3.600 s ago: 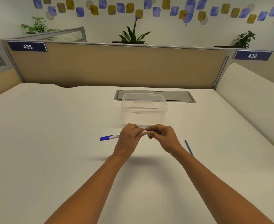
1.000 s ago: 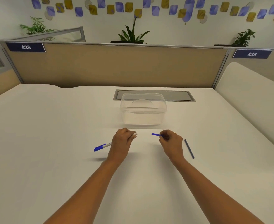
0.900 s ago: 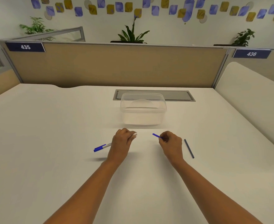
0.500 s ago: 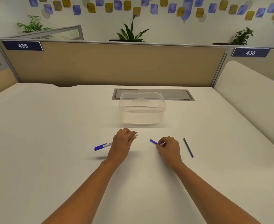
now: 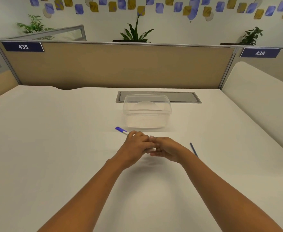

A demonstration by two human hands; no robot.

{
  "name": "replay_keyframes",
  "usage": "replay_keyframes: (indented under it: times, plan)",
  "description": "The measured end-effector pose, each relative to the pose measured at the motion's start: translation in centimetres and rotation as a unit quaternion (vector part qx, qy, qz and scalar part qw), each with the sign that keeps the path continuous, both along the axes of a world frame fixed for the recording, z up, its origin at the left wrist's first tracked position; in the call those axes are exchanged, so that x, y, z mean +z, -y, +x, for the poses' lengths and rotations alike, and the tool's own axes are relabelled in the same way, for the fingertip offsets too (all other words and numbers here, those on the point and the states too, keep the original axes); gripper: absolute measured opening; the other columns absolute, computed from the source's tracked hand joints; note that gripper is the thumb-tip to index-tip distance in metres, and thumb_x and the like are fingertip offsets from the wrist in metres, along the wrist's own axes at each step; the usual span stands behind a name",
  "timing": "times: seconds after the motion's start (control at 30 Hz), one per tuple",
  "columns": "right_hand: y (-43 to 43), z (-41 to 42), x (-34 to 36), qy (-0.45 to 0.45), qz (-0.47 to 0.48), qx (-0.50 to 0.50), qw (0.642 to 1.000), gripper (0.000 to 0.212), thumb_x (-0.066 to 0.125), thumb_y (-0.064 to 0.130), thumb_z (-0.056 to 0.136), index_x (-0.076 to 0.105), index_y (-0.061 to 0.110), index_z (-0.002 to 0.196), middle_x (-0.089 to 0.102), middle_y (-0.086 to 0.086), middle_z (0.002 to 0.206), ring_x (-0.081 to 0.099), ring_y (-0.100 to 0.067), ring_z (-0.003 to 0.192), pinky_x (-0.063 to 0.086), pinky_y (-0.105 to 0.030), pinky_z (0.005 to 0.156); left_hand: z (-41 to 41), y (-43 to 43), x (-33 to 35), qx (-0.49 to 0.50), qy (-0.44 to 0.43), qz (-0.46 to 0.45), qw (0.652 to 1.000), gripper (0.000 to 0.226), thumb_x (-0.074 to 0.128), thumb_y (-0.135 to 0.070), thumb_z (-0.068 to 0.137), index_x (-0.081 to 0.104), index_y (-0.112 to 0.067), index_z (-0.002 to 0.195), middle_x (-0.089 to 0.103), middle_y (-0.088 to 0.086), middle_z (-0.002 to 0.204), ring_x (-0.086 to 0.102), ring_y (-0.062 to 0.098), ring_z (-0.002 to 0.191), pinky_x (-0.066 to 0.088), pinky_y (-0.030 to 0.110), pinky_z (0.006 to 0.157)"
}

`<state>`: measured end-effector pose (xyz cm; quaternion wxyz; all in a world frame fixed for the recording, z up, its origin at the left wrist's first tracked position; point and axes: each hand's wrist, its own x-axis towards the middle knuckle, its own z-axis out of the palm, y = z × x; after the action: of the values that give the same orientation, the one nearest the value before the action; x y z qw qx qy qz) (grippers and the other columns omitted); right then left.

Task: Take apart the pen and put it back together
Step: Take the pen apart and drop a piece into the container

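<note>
The pen (image 5: pixel 121 130) is in my left hand (image 5: pixel 135 146), which grips its barrel; the blue-capped end points far-left over the surface (image 5: pixel 53 148). My right hand (image 5: pixel 168 150) meets the barrel's near end; what it holds, I cannot tell. The refill (image 5: pixel 193 150) lies apart, right. Judged: pen dismantled, reassembly due. Next: fetch the refill and align it with the barrel.

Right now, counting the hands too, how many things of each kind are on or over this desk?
Capped pen barrel: 1
Thin blue refill: 1
Clear container: 1
Hands: 2, left hand and right hand
Total: 5
</note>
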<state>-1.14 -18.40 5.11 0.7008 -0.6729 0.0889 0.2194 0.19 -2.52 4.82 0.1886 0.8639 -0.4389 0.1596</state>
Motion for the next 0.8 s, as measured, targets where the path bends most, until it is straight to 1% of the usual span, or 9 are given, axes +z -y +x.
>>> replay_keyframes:
  times: [0.13,0.23,0.3,0.43,0.57,0.63,0.7,0.73,0.8]
  plan:
    - [-0.7,0.0,0.1,-0.033,0.147,-0.002,0.989,0.026,0.045,0.024,0.093,0.062,0.009,0.105,0.066,-0.005,0.081,0.063,-0.016,0.073,0.057,-0.024,0.066,-0.1,0.1,0.1,-0.02,0.051,0.032,0.998,0.018,0.069,-0.014,0.074,0.067,-0.025,0.088,0.068,0.007,0.096,0.056,0.031,0.098,0.039,0.057,0.087]
    - [-0.6,0.1,0.2,-0.033,0.203,-0.017,0.978,0.025,0.048,0.024,0.091,0.063,0.008,0.104,0.068,-0.006,0.076,0.064,-0.018,0.068,0.058,-0.029,0.066,0.0,-0.4,-0.1,-0.023,0.061,0.034,0.997,0.013,0.06,-0.028,0.078,0.067,-0.032,0.088,0.064,0.008,0.109,0.038,0.024,0.108,0.037,0.054,0.089]
    - [-0.5,0.2,0.0,-0.039,0.203,-0.025,0.978,0.026,0.05,0.023,0.089,0.063,0.008,0.106,0.068,-0.006,0.08,0.063,-0.02,0.072,0.057,-0.032,0.068,0.1,-0.5,-0.2,-0.024,0.051,0.033,0.998,0.015,0.065,-0.025,0.076,0.067,-0.033,0.089,0.061,0.009,0.113,0.033,0.023,0.111,0.037,0.052,0.088]
    - [-0.4,0.3,-0.1,-0.03,0.161,-0.064,0.985,0.022,0.048,0.019,0.09,0.064,0.008,0.098,0.063,-0.005,0.087,0.059,-0.018,0.073,0.057,-0.029,0.062,0.0,-0.5,-0.4,-0.021,0.012,0.0,1.0,0.024,0.069,-0.018,0.073,0.068,-0.034,0.091,0.06,0.01,0.116,0.033,0.021,0.109,0.04,0.044,0.076]
    - [-0.3,0.3,0.2,-0.002,0.134,-0.061,0.989,0.02,0.048,0.017,0.091,0.065,0.007,0.097,0.063,-0.003,0.087,0.059,-0.017,0.072,0.056,-0.028,0.066,0.1,-0.6,-1.0,-0.028,-0.074,-0.079,0.994,0.026,0.07,-0.01,0.072,0.07,-0.028,0.091,0.059,0.006,0.111,0.041,0.016,0.097,0.04,0.039,0.077]
    - [-0.4,0.4,0.3,0.042,0.077,-0.063,0.994,0.021,0.053,0.019,0.09,0.064,0.008,0.103,0.064,-0.002,0.088,0.061,-0.015,0.075,0.055,-0.022,0.068,0.3,-0.6,-1.4,-0.013,-0.142,-0.15,0.978,0.031,0.068,-0.001,0.074,0.07,-0.024,0.094,0.052,0.001,0.108,0.047,0.015,0.089,0.043,0.025,0.08]
    - [-0.7,0.5,0.2,0.088,0.016,-0.099,0.991,0.023,0.055,0.019,0.088,0.063,0.005,0.106,0.064,-0.003,0.087,0.06,-0.015,0.077,0.052,-0.019,0.068,0.5,-1.0,-1.8,0.036,-0.2,-0.217,0.955,0.037,0.064,0.005,0.076,0.067,-0.022,0.101,0.049,0.0,0.108,0.051,0.013,0.091,0.037,0.006,0.077]
    - [-0.9,0.6,0.1,0.114,-0.019,-0.123,0.986,0.024,0.056,0.018,0.088,0.062,0.003,0.106,0.064,-0.005,0.087,0.06,-0.016,0.076,0.051,-0.02,0.068,0.6,-1.3,-2.2,0.067,-0.213,-0.232,0.947,0.038,0.062,0.005,0.078,0.065,-0.022,0.104,0.05,0.001,0.109,0.052,0.014,0.097,0.035,0.004,0.077]
    - [-1.2,0.6,-0.3,0.167,-0.094,-0.157,0.969,0.02,0.057,0.015,0.087,0.063,0.002,0.102,0.064,-0.008,0.088,0.059,-0.018,0.076,0.05,-0.019,0.066,0.9,-2.1,-3.5,0.135,-0.215,-0.222,0.941,0.037,0.059,0.002,0.081,0.061,-0.02,0.11,0.054,0.006,0.118,0.05,0.021,0.11,0.036,0.015,0.087]
